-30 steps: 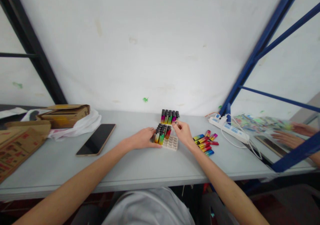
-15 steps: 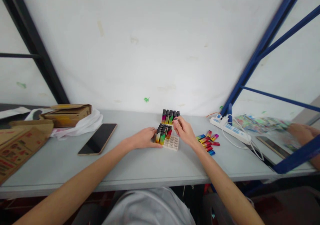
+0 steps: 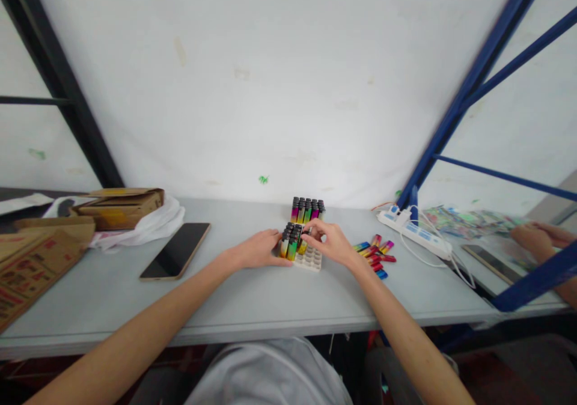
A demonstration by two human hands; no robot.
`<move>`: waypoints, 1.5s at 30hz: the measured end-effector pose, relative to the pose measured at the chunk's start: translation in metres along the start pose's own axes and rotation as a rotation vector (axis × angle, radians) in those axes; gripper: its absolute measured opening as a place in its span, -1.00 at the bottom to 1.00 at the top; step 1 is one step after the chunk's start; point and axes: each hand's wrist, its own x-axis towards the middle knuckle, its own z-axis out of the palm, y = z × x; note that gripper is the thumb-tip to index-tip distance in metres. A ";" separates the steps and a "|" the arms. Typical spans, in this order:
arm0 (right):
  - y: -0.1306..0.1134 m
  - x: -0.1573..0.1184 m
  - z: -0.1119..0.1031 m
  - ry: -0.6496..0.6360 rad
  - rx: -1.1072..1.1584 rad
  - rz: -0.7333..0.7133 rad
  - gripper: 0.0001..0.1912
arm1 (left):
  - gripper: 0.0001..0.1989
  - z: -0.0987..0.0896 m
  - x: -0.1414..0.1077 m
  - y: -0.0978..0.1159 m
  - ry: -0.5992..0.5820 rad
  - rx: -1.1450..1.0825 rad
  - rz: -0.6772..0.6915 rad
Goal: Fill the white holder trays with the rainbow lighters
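Note:
A white tray with round holes (image 3: 309, 262) lies on the grey table, its left part filled with upright lighters (image 3: 292, 243) that have black tops. My left hand (image 3: 261, 249) rests against the tray's left side, thumb and fingers apart around its edge. My right hand (image 3: 327, 241) is closed in a pinch over the tray, on a lighter (image 3: 302, 247) standing beside the filled rows. Behind, a full block of upright lighters (image 3: 306, 209) stands near the wall. Loose colourful lighters (image 3: 374, 257) lie in a pile right of my right hand.
A phone (image 3: 177, 252) lies at the left, beyond it a white bag (image 3: 155, 225) and cardboard boxes (image 3: 121, 210). A white power strip (image 3: 415, 233) with cables lies at the right, near a blue metal frame (image 3: 439, 134). Another person's hands (image 3: 536, 240) are at the far right.
My right hand has moved down and slightly left, from above the tray to the lighter beside the filled rows. My left hand has stayed put. The other person's hands have shifted left.

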 end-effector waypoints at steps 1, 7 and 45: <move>0.001 0.000 0.000 -0.012 0.008 0.001 -0.73 | -0.49 0.000 0.000 0.000 -0.002 0.007 0.002; -0.003 -0.001 0.000 -0.050 0.024 0.012 -0.73 | -0.46 0.001 0.000 -0.001 0.004 0.007 -0.007; 0.054 -0.018 -0.085 0.110 0.429 0.330 -0.58 | -0.44 0.001 0.000 -0.004 0.011 -0.011 -0.009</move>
